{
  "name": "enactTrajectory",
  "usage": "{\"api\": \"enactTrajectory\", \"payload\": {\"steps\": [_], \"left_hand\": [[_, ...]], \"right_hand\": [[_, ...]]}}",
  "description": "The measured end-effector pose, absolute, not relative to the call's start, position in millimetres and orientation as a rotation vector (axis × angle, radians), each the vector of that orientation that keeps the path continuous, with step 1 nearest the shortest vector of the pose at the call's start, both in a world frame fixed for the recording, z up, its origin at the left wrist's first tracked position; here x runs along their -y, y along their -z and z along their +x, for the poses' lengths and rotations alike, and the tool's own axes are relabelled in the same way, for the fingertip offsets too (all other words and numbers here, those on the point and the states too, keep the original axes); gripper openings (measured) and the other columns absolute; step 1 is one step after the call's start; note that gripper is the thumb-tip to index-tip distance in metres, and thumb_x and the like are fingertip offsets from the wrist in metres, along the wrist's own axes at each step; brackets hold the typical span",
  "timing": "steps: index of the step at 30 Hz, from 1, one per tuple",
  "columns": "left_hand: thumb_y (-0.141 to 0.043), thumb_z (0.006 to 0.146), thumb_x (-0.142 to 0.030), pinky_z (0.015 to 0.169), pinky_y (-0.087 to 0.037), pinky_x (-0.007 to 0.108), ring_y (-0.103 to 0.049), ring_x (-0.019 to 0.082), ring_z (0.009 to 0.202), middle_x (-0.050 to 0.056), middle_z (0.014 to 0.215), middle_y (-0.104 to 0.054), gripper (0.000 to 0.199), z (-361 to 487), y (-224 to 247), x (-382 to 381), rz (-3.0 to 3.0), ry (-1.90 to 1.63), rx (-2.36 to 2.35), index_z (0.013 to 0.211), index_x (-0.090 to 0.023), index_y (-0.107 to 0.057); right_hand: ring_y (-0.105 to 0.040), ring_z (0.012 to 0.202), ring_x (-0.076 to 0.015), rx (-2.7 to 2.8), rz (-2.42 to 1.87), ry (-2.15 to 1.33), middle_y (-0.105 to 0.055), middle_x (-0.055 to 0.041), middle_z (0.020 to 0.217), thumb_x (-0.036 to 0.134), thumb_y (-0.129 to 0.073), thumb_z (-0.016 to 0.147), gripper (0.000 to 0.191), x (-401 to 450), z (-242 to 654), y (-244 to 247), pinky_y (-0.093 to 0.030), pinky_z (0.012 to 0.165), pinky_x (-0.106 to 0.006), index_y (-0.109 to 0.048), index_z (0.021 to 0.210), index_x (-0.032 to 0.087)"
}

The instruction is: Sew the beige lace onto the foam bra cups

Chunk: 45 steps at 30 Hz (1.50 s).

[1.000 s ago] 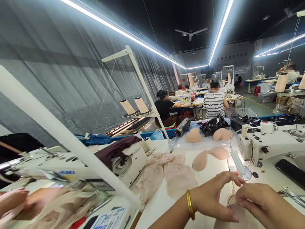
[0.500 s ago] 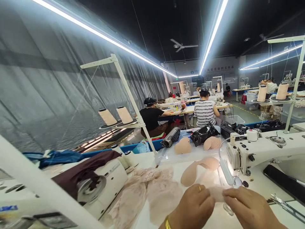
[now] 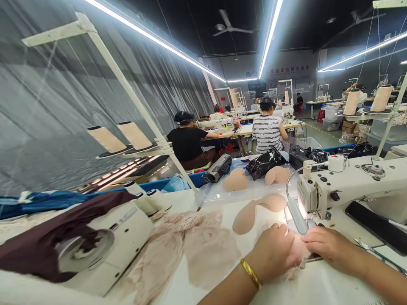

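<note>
My left hand point(image 3: 277, 250), with a gold bracelet on its wrist, is closed on a piece of sheer pale-pink fabric point(image 3: 300, 246). On the other side of that fabric, my right hand point(image 3: 332, 250) pinches its edge with the fingers together. Both hands are at the needle end of a white sewing machine point(image 3: 359, 180), under its lit grey lamp point(image 3: 297, 217). The fingertips and part of the fabric are hidden. Beige moulded bra cups point(image 3: 244, 218) lie just beyond my left hand. Pale lace fabric pieces point(image 3: 210, 254) spread over the table to the left.
Scissors point(image 3: 378, 254) and a black phone point(image 3: 377, 226) lie right of my right hand. Behind the cups are a black plastic bag point(image 3: 266, 163) and a dark camera-like device point(image 3: 218, 168). A thread stand point(image 3: 127, 89) rises at left. Co-workers sit at machines ahead.
Both hands have moved forward with the fabric, from in front of the machine to beneath its lamp by the needle area. The head view has shifted down and to the right.
</note>
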<state>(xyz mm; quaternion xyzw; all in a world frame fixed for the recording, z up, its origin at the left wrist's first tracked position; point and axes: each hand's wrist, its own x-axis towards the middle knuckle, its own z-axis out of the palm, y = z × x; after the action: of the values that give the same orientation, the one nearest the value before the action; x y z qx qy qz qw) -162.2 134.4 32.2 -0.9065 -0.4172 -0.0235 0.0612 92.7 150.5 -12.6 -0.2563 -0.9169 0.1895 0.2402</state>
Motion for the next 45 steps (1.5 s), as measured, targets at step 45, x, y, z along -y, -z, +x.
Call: {"api": "enactTrajectory", "payload": {"steps": [45], "left_hand": [[-0.049, 0.104, -0.022, 0.090, -0.049, 0.045, -0.065, 0.025, 0.097, 0.008, 0.105, -0.073, 0.022, -152, -4, -138, -2.923, 0.614, 0.852, 0.117, -0.015, -0.064]], "right_hand": [[-0.062, 0.092, -0.0272, 2.642, -0.966, -0.288, -0.067, -0.0069, 0.105, 0.008, -0.045, 0.100, 0.032, -139, 109, 15, -0.049, 0.076, -0.038, -0.065, 0.118, 0.026]]}}
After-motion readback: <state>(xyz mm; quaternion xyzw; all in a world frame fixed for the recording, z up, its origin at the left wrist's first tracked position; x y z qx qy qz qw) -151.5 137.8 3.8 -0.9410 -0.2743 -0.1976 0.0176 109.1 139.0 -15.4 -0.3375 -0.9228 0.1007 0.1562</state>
